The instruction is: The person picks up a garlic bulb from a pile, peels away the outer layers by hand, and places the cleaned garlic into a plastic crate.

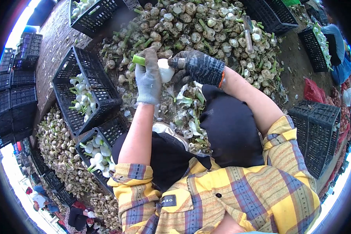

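A peeled white garlic bulb point(166, 71) with a cut green stem point(139, 60) is between my two hands. My left hand point(148, 74), in a light grey glove dirty at the fingers, is closed around the stem end. From the other side, my right hand point(199, 66), in a dark patterned glove, presses bent fingers against the bulb; whether they pinch a bit of skin is hidden. Just beyond lies a big heap of unpeeled garlic point(195, 33). On the heap at the right rests a knife point(248, 35) with a wooden handle. Loose peelings point(185, 105) cover the ground below my hands.
Black crates with peeled garlic stand at the left point(82, 89), lower left point(99, 150) and top left point(93, 17). More garlic point(62, 152) lies beyond them. Stacked black crates point(314, 132) are at the right. Another person point(335, 50) sits at the upper right beside a filled crate point(316, 48).
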The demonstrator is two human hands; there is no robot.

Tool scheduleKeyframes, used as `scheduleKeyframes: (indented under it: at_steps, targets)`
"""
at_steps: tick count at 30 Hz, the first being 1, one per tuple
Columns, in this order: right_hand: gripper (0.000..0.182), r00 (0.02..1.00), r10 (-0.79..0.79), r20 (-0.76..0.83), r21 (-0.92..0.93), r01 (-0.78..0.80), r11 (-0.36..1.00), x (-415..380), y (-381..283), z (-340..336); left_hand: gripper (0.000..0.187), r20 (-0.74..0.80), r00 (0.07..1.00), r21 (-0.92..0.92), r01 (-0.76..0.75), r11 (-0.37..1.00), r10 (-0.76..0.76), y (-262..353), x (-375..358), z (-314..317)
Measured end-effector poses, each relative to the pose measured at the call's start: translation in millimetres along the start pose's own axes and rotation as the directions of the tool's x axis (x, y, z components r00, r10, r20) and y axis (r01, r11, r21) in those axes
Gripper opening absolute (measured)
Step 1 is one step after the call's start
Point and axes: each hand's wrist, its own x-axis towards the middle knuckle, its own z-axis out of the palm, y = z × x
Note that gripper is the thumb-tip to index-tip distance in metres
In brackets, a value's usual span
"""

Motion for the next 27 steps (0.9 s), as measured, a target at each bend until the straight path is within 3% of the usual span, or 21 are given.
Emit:
scheduleKeyframes:
  at_steps: [1,2,5,8,11,14,17,20,21,22,24,25,27]
  targets:
    - [0.032,0.984,0.178,0.002,0.231,-0.174,0.957,-3.1,0.2,0.2,0.041,-0.004,1.000,-0.011,0.025,1.000,-0.025,0.2,-0.2,0.1]
    - [0.031,0.937,0.347,0.044,0.446,-0.329,0.833,-4.3,-3.8,0.1,0.040,-0.005,1.000,0.002,0.008,1.000,-0.008,-1.1,0.0,0.1]
    - [0.027,0.910,0.415,0.009,0.387,-0.386,0.837,-1.3,3.5,1.6,0.039,-0.008,1.000,0.000,-0.008,1.000,0.008,-6.4,1.8,0.3]
    - [0.024,0.831,0.555,0.023,0.578,-0.464,0.671,-2.5,-7.3,1.7,0.041,-0.034,0.998,-0.023,0.049,0.999,-0.050,-10.3,2.4,1.7]
    - [0.022,0.870,0.485,-0.090,0.386,-0.419,0.822,-0.9,3.7,4.8,0.044,-0.086,0.988,0.029,0.133,0.991,-0.130,-20.0,3.5,0.5]
    - [0.027,0.858,0.496,-0.136,0.433,-0.399,0.808,-0.9,9.6,5.4,0.046,-0.104,0.970,-0.043,0.215,0.976,-0.218,-25.2,9.2,-0.5]
    - [0.033,0.803,0.497,-0.328,0.206,-0.453,0.867,3.7,20.4,4.8,0.042,-0.086,0.965,-0.136,0.235,0.963,-0.247,-22.6,9.9,1.7]
    - [0.019,0.797,0.452,-0.401,0.063,-0.469,0.881,6.8,36.3,4.7,0.036,-0.067,0.965,-0.203,0.236,0.950,-0.254,-19.9,7.9,5.1]
    - [0.022,0.815,0.478,-0.328,0.178,-0.443,0.879,5.4,35.5,3.6,0.034,-0.059,0.963,-0.234,0.241,0.942,-0.261,-21.7,9.9,3.8]
    - [0.027,0.796,0.557,-0.236,0.432,-0.428,0.794,3.4,33.7,3.8,0.031,-0.050,0.962,-0.263,0.246,0.933,-0.268,-22.4,11.5,2.6]
    - [0.037,0.776,0.631,-0.003,0.821,-0.358,0.444,0.0,15.3,2.5,0.028,-0.049,0.954,-0.334,0.262,0.905,-0.295,-16.1,11.7,3.5]
    - [0.035,0.819,0.566,0.093,0.904,-0.308,0.297,-3.3,19.2,-0.1,0.027,-0.049,0.950,-0.370,0.269,0.889,-0.308,-13.9,11.6,3.8]
    - [0.034,0.947,0.302,-0.107,0.650,-0.163,0.742,-1.2,19.5,4.4,0.027,-0.019,0.962,-0.377,0.245,0.893,-0.272,-14.9,10.3,2.7]
